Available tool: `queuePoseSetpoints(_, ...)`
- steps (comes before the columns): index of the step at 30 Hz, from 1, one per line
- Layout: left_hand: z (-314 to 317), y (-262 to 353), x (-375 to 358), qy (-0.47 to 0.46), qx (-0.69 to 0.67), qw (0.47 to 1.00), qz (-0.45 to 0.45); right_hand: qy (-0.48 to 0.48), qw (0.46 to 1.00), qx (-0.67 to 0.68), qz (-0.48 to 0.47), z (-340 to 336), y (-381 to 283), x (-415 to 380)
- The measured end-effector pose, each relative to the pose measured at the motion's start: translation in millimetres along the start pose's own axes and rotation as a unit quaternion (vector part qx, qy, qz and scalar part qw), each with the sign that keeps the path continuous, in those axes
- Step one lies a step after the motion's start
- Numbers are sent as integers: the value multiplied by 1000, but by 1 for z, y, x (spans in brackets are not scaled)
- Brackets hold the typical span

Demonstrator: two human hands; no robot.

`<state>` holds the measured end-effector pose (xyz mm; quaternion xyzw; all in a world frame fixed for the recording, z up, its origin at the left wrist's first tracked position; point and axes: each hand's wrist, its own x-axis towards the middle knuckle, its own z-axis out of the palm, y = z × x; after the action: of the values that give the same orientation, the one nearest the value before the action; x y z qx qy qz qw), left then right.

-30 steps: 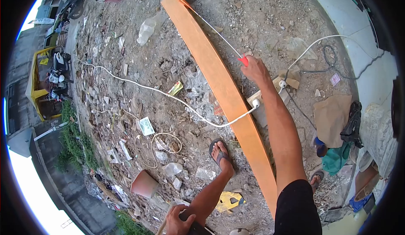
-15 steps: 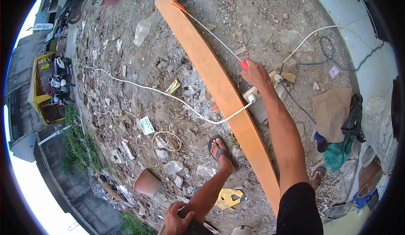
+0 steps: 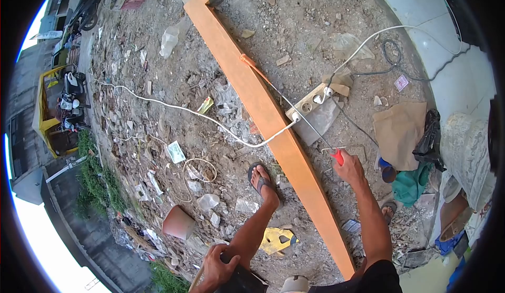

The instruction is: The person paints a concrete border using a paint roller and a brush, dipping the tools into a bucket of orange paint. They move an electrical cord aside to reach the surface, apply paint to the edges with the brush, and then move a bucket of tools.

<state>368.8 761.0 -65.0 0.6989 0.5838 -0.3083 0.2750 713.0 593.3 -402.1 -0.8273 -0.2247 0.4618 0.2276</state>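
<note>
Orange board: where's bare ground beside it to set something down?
Likely best: gravelly dirt between orange board and clear plastic. Crowded: around the power strip, with white cables and red-handled tool; and right, by brown sheet and green cloth.

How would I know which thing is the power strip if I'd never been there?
Find the orange beam slanting down through the picture. Just right of its middle, higher in the picture than the person's right hand, is the power strip, a narrow cream block. Unlike the brown cardboard and clear plastic near it, it has round sockets and white plugs pushed in.
</note>
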Motion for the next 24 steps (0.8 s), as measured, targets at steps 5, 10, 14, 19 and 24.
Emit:
queuePoseSetpoints(5, -3, 0, 0, 4, -17, 1000, -10, 56, 996, -18, -71, 6, -20, 56)
queuePoseSetpoints(10, -10, -9, 5, -2, -4, 1000, 3, 105, 988, 6, -109, 6, -98, 158)
queuePoseSetpoints(14, -21, -7, 8, -17, -91, 995, -27, 82, 993, -16, -78, -15, -181, 217)
queuePoseSetpoints(19, -14, -26, 8, 10, -97, 995, 18, 97, 989, -19, -114, -17, -210, 242)
queuePoseSetpoints(24, -7, -21, 4, -6, -28, 999, -16, 79, 992, -6, -101, -4, -136, 199)
